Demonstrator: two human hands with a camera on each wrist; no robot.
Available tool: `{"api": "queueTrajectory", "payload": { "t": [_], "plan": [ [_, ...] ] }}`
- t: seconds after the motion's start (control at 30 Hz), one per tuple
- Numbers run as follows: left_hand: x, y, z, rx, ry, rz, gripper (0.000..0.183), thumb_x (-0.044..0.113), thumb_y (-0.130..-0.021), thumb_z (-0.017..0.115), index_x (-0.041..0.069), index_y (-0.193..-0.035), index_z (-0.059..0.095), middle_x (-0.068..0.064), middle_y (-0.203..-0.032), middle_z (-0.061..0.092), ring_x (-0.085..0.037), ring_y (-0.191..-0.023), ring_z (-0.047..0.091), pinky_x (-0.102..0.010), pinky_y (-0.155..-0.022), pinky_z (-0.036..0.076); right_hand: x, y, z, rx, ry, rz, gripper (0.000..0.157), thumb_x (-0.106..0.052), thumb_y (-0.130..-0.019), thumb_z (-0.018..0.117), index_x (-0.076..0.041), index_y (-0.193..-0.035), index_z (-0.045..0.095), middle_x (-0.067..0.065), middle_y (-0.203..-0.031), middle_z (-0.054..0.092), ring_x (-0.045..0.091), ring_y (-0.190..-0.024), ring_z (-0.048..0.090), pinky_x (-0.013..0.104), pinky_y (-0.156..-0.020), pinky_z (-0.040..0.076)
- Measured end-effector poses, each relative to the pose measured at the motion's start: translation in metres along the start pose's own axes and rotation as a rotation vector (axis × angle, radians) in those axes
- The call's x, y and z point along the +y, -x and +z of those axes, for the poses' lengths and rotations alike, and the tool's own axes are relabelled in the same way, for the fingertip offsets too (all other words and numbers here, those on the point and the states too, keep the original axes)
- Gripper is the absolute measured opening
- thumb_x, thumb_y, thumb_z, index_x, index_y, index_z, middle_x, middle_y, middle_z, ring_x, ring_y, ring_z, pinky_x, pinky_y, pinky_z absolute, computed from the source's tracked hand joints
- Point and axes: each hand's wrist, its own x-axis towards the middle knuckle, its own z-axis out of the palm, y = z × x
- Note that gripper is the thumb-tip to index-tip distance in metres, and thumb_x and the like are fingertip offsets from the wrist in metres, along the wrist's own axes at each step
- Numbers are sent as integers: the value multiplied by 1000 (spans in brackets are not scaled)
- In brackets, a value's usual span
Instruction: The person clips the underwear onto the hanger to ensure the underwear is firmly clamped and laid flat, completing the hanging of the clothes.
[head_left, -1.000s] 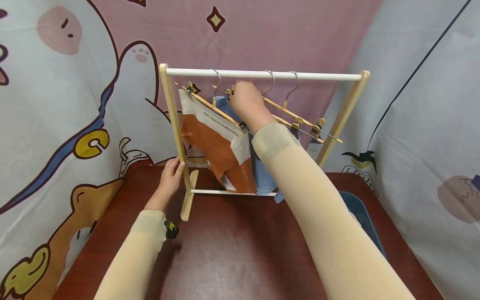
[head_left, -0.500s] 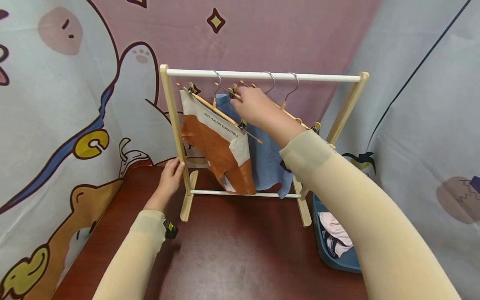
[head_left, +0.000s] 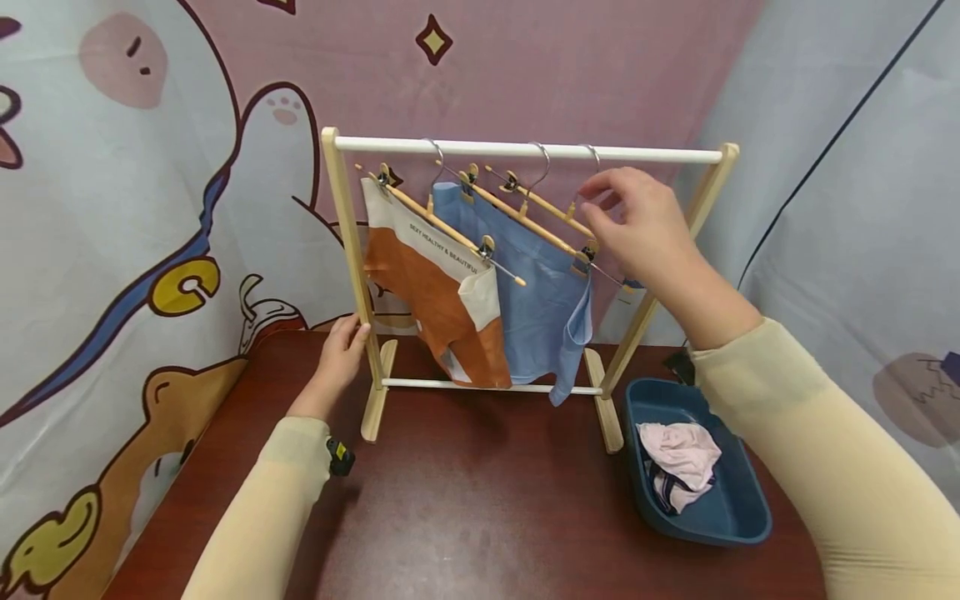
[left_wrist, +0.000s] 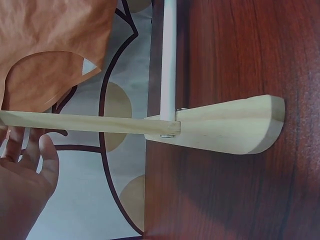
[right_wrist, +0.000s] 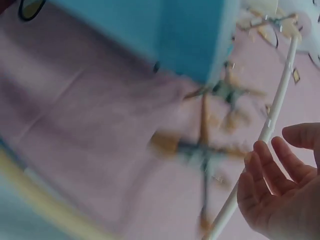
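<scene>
In the head view, my left hand [head_left: 341, 358] touches the left post of the wooden clothes rack [head_left: 525, 150]. In the left wrist view its fingers lie fairly straight, partly behind the post. My right hand [head_left: 637, 221] is loosely bent by the right clip hanger [head_left: 558, 207], holding nothing; in the right wrist view, the fingers [right_wrist: 272, 172] are spread apart. That hanger's clips bear no garment that I can see. Light blue shorts [head_left: 536, 292] are clipped to the middle hanger [head_left: 525, 218]. The left hanger [head_left: 420, 212] carries an orange and white garment [head_left: 438, 283].
A blue basin [head_left: 738, 492] at the right holds a crumpled pink garment [head_left: 678, 458] with dark striped trim. The rack's feet stand on a dark red-brown table [head_left: 465, 500]. Patterned cloth hangs behind it.
My right hand has moved right, away from the middle hanger to the right one. The blue shorts and the basin have come into fuller view. My left hand stays at the post.
</scene>
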Motion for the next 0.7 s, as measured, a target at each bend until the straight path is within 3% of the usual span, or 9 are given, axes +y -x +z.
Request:
{"api": "queueTrajectory", "payload": {
  "t": [0.17,0.4,0.63,0.7],
  "plan": [
    [0,-1,0,0,0,4,44,23,-102,42,-3,-137,44,-25,-129,45,-39,-117,46,-51,-103,34,34,24,-14,-48,45,97,37,-29,-93,56,-6,-122,59,16,-119,57,32,-102,54,43,-78,41],
    [1,0,-1,-3,0,-11,45,23,-102,42,-3,-138,43,-24,-130,44,-38,-116,47,-51,-100,38,66,47,-15,-162,-16,230,51,-48,-94,51,-11,-127,58,20,-119,62,34,-106,59,35,-73,45],
    [2,0,0,-1,7,-8,44,22,-101,43,-3,-138,44,-25,-129,45,-38,-112,48,-50,-97,40,74,60,-9,-138,-38,210,47,-42,-87,65,-10,-122,62,18,-109,67,30,-95,64,13,-64,44],
    [2,0,0,0,7,-7,44,22,-102,42,-3,-138,44,-25,-129,45,-38,-111,49,-50,-94,42,74,61,-7,-112,-36,207,43,-37,-88,66,-8,-119,63,18,-106,67,22,-88,66,11,-61,43]
  ]
}}
